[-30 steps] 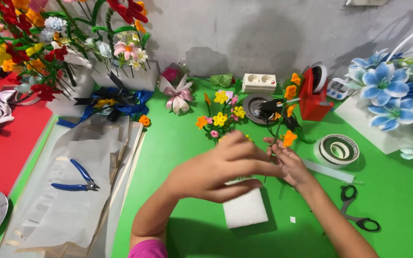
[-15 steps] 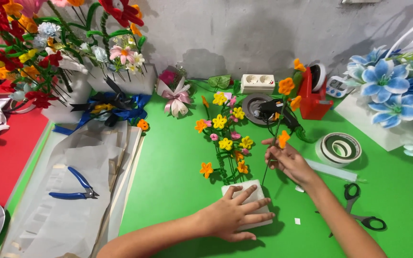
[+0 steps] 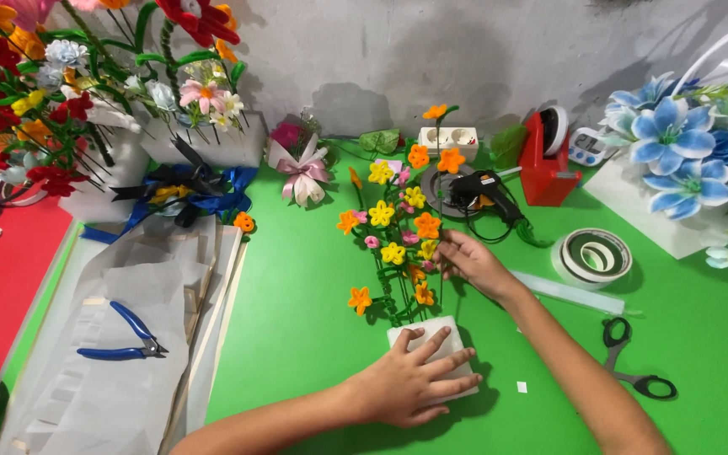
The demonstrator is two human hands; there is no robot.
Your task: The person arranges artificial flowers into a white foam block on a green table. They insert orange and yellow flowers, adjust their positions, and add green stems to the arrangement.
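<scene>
I press my left hand (image 3: pixel 410 383) flat, fingers spread, on the white foam block (image 3: pixel 457 337) on the green table (image 3: pixel 297 320), while my right hand (image 3: pixel 469 261) pinches a stem among the small artificial flowers (image 3: pixel 393 232) planted in it. I judge this the arranging step; next calls for steadying the block and seating that stem straight.

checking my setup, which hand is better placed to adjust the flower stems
Right, probably. The right hand is already at the stems beside the small flowers, while the left hand lies flat on the white block.
</scene>
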